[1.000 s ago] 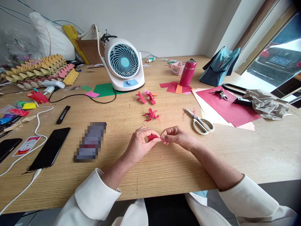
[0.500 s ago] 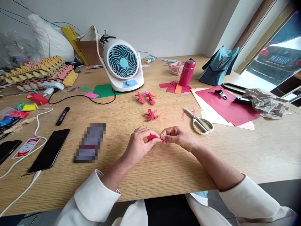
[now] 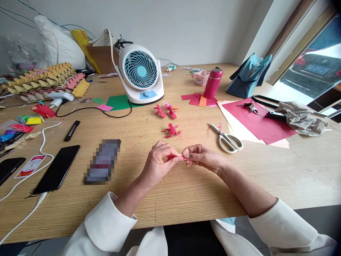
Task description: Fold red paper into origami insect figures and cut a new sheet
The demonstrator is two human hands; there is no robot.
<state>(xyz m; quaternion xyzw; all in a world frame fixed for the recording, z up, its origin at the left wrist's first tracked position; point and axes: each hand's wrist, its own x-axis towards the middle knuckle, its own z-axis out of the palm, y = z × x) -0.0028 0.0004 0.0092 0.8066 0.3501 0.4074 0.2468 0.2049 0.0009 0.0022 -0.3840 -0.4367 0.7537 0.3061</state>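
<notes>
Between my two hands is a small folded piece of red paper [image 3: 170, 156], mostly covered by the fingers. My left hand [image 3: 159, 159] pinches its body between thumb and fingers. My right hand [image 3: 200, 156] is closed on its thin right end, the thumb and index fingertip pressed together. Just beyond the hands sits a folded red paper figure [image 3: 172, 131] with thin bent limbs. Farther back lie two similar paper figures [image 3: 169, 111], close together. White-handled scissors [image 3: 227, 138] lie to the right of my right hand, blades pointing away and left.
A white fan [image 3: 141, 73] stands at the back, a pink bottle [image 3: 213, 83] right of it by red paper pieces. Red sheets [image 3: 255, 121] with keys lie at right, near a blue bag [image 3: 249, 78]. Phones [image 3: 57, 170], a marker [image 3: 71, 131] and cables occupy the left.
Both hands stay nearly in place, still pinching the folded red paper; the fingers shift only slightly. The whole view has moved a little.
</notes>
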